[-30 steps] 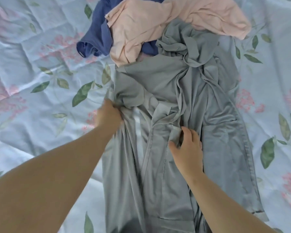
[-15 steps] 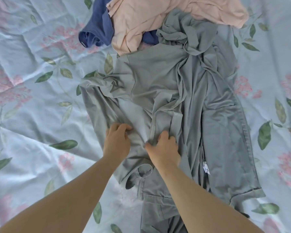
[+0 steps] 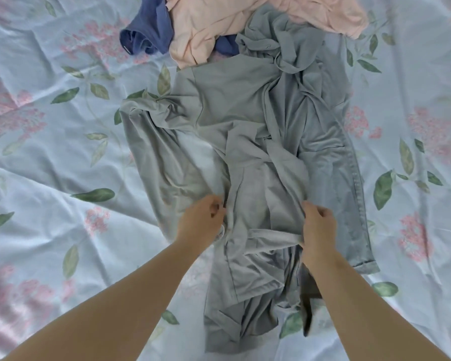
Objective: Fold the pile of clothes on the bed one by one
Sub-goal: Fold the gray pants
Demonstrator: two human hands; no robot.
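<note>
A crumpled, soft grey-green cotton garment [image 3: 245, 157] is being spread on the floral light-blue bedsheet [image 3: 50, 157]. Its folds are being pinched by the left hand [image 3: 202, 221] and gripped by the right hand [image 3: 317, 225], fingers curled. Peach cloth [image 3: 235, 24] and blue cloth [image 3: 147, 32] are lying beyond both hands.

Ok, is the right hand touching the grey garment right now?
Touching. The head view shows the right hand with its fingers curled round a bunched fold of the grey garment, the cloth gathered into its grip.
</note>
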